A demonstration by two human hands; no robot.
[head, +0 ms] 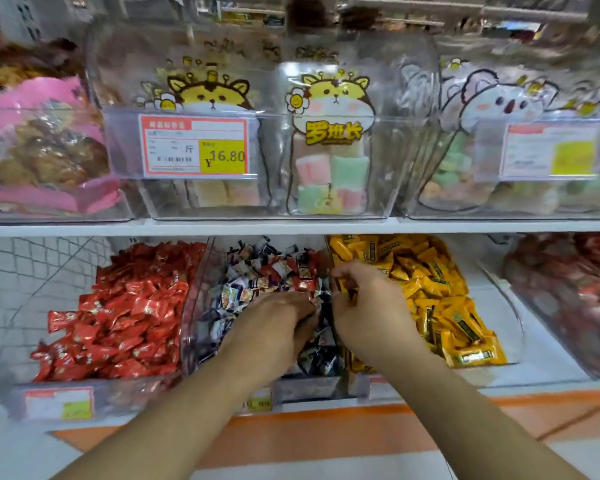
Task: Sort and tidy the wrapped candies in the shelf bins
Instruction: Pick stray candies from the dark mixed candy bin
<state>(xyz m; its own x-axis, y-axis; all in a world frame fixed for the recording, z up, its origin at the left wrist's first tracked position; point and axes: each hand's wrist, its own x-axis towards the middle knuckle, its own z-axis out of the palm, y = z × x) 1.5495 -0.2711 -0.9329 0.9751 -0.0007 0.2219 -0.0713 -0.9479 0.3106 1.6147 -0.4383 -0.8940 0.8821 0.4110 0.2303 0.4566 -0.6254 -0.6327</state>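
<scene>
Wrapped candies fill three clear bins on the lower shelf: red candies (118,306) at lower left of the frame, a mixed heap of dark, white and red candies (257,271) in the middle bin (191,317), and yellow candies (440,289) at centre right. A person works at the divide between the middle and yellow bins. The left hand (274,327) lies knuckles-up in the mixed heap, fingers curled down among the wrappers; whether it grips any cannot be told. The right hand (368,303) hovers at the edge of the yellow bin, fingertips pinching what looks like a yellow-wrapped piece. The risk, as it appears from here, is spillover: with both hands crowding the divider, a sweep could flick pieces into the wrong bin or over the low front lip to the floor. On the upper shelf, a price tag (194,147) at centre left reads "¥16.80" with the unit "斤"; a cartoon-hamster bag (331,147) of pastel sweets at centre bears "罗班长". Other tags are too blurred to read.
</scene>
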